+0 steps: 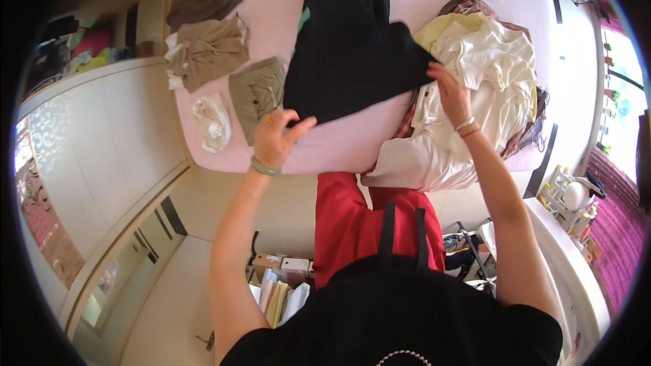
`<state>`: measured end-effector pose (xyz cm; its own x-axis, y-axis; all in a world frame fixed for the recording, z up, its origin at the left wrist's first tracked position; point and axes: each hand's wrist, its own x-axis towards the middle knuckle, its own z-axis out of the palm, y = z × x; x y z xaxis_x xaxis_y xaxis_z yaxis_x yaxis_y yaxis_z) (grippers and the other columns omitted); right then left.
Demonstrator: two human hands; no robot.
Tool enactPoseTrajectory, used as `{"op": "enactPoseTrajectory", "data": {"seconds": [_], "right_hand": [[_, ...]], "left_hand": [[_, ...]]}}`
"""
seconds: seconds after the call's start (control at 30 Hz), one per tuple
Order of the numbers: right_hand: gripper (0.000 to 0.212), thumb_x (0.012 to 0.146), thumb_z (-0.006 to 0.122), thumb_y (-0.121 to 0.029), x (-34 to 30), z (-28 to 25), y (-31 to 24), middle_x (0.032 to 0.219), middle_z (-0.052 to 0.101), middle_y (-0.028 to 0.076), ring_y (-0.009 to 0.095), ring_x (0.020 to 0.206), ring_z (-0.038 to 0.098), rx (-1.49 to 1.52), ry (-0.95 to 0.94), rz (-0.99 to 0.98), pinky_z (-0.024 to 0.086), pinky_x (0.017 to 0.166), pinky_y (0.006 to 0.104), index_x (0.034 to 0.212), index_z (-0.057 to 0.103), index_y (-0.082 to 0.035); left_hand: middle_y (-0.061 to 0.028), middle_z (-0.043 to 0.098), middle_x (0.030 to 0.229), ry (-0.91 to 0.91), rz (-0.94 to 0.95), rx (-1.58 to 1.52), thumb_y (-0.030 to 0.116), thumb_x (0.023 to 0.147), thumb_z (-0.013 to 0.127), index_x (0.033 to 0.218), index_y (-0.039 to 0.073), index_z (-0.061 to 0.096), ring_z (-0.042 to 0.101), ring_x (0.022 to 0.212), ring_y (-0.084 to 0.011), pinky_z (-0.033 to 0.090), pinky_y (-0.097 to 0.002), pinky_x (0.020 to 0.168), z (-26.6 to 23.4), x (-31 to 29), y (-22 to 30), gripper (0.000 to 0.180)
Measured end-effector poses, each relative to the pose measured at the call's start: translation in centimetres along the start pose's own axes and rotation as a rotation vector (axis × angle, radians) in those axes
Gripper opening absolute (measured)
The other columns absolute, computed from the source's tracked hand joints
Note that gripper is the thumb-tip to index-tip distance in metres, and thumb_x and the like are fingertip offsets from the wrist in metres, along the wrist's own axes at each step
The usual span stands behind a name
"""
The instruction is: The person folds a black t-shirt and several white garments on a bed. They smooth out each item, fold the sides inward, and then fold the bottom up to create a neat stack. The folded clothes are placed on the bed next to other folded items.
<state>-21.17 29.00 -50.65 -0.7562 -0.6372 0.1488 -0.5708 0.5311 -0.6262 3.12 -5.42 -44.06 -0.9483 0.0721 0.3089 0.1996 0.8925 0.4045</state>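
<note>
A person in a black top and red trousers holds black clothing [352, 61] by its near edge over a pink-sheeted bed [342, 149]. The hands are well apart: the left hand [274, 139] is pinched on one corner, the right hand [452, 95] on the other. From where I stand, folded brown [205, 1], tan [209, 54] and olive clothes [254, 91] line its left, beside a small white bundle [211, 123]; a loose white pile [485, 85] lies right.
</note>
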Motion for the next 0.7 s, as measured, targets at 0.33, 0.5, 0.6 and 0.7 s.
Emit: {"op": "enactPoseTrajectory", "data": {"seconds": [0.33,0.5,0.6,0.7], "right_hand": [[0.036,0.082,0.057,0.001,-15.1,8.5,5.8,0.131,0.061,0.004,0.025,0.114,0.06,-0.162,-0.496,0.143,0.045,0.102,0.0397,0.115,0.067,-0.01],[0.016,0.088,0.063,-0.011,-8.3,7.3,1.3,0.1,0.073,0.004,0.023,0.1,0.065,-0.251,-0.435,0.424,0.047,0.091,0.0357,0.101,0.072,-0.008],[0.016,0.09,0.066,-0.015,-3.7,9.8,2.8,0.091,0.074,0.007,0.022,0.083,0.07,0.216,-0.162,0.72,0.052,0.076,0.0322,0.099,0.073,-0.005],[0.018,0.091,0.067,-0.015,3.1,13.3,3.4,0.085,0.074,0.011,0.019,0.071,0.071,0.45,-0.06,0.785,0.054,0.067,0.0278,0.099,0.073,0.0]], "left_hand": [[-0.0052,0.061,0.103,-0.429,-0.307,-0.165,0.013,0.079,0.068,0.104,0.018,0.073,0.06,0.098,-0.0258,0.047,-0.0421,0.085,16.6,-18.0,3.3,0.026],[-0.0057,0.063,0.1,-0.586,-0.452,-0.245,0.009,0.08,0.066,0.098,0.016,0.072,0.061,0.096,-0.0267,0.047,-0.0428,0.085,16.5,-18.1,3.1,0.021],[-0.0058,0.064,0.09,-0.383,-0.596,-0.296,0.008,0.085,0.065,0.098,0.015,0.072,0.062,0.085,-0.0265,0.049,-0.0396,0.077,17.1,-11.6,1.0,0.016],[-0.0074,0.069,0.089,-0.19,-0.713,-0.419,0.011,0.092,0.062,0.101,0.012,0.072,0.065,0.083,-0.0282,0.051,-0.039,0.074,18.8,-5.3,-3.0,0.013]]}}
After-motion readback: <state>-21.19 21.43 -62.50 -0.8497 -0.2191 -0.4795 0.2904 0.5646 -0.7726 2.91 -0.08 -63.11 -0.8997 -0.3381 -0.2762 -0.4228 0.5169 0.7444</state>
